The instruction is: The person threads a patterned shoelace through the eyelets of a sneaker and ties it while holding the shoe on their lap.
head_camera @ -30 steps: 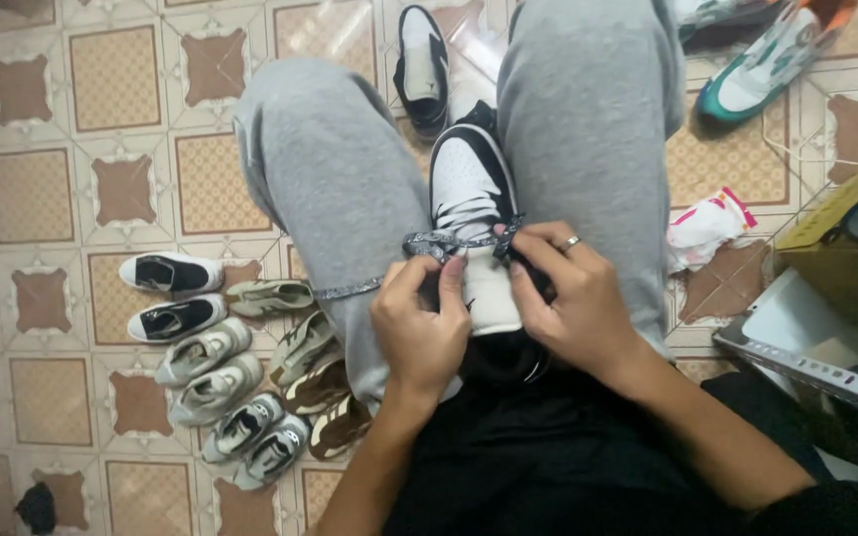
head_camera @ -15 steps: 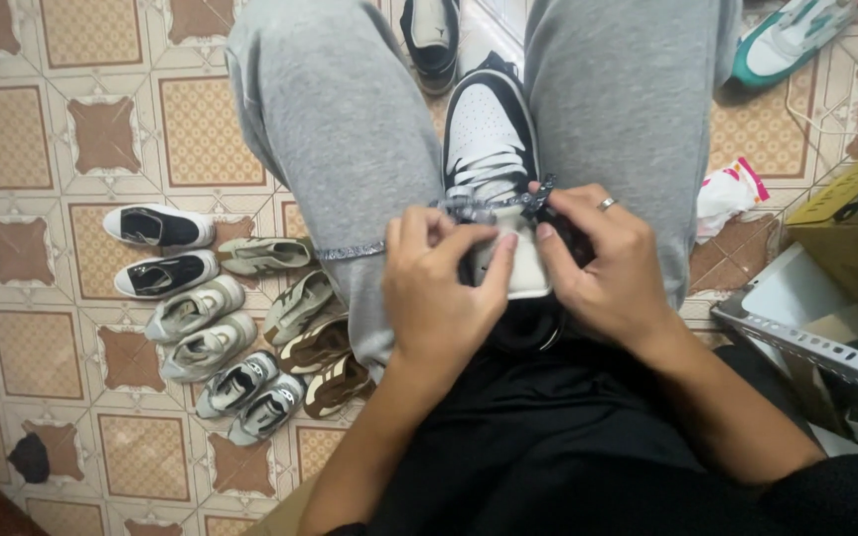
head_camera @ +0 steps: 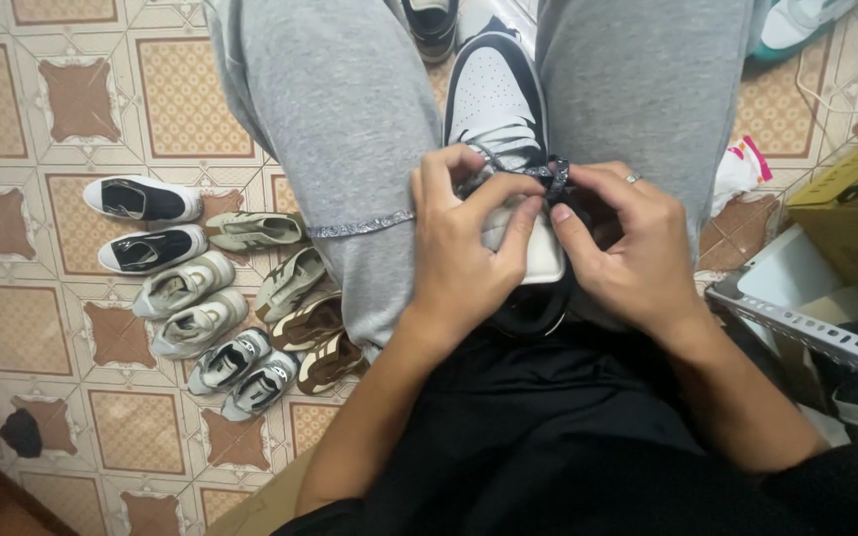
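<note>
The black-and-white sneaker (head_camera: 497,99) lies in your lap, wedged between your two grey-trousered thighs. Its long axis runs straight away from you: the toe points toward the top of the view, and the heel end, where the opening sits, is tucked against your body under your hands. The grey patterned lace (head_camera: 533,171) crosses the shoe at its upper eyelets, just beyond your fingertips, and one loose end trails off to your left over the thigh (head_camera: 359,228).

Your left hand (head_camera: 464,253) covers the near part of the shoe, its fingers curled together with thumb and forefinger pinched on the lace. Your right hand (head_camera: 638,248), a ring on one finger, meets it from the other side, fingers likewise closed on the lace at the dark knot-like bunch. Both hands sit equally near the shoe, almost touching each other over its midline.

Out on the tiled floor (head_camera: 62,109) to your left, small shoes stand in paired rows (head_camera: 220,298). To your right lies a cardboard box (head_camera: 846,189), with a perforated metal rail (head_camera: 806,333) beside it.
</note>
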